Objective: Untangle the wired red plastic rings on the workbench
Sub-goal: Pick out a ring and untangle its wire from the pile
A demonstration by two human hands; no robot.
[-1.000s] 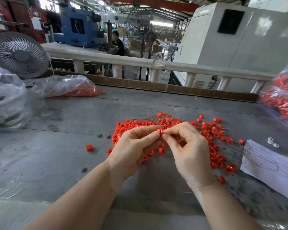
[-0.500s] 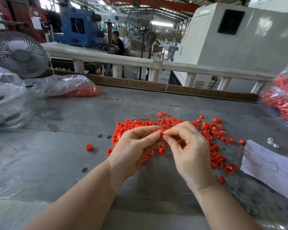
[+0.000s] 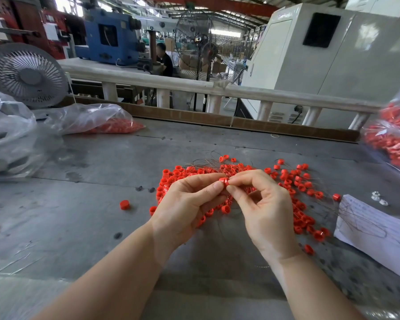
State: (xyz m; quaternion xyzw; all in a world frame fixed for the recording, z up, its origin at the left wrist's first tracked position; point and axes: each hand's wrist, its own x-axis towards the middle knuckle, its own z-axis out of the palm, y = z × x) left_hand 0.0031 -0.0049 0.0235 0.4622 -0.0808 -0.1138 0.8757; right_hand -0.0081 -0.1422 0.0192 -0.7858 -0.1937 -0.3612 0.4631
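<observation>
A tangled heap of small red plastic rings (image 3: 293,183) with thin wires lies on the grey workbench (image 3: 79,227). My left hand (image 3: 187,206) and my right hand (image 3: 263,209) are raised just above the heap's near side. Both pinch one red ring (image 3: 223,181) between thumb and fingertips. Much of the heap's middle is hidden behind my hands. A single red ring (image 3: 124,204) lies apart on the left.
A clear bag of red rings (image 3: 106,122) lies at the back left beside a crumpled plastic bag (image 3: 7,135) and a table fan (image 3: 27,75). Another bag of rings (image 3: 393,139) sits at the right edge. A white paper sheet (image 3: 374,229) lies to the right.
Both hands stay in place over the heap. My fingertips have shifted slightly on the pinched ring, which now shows a little more between them.
</observation>
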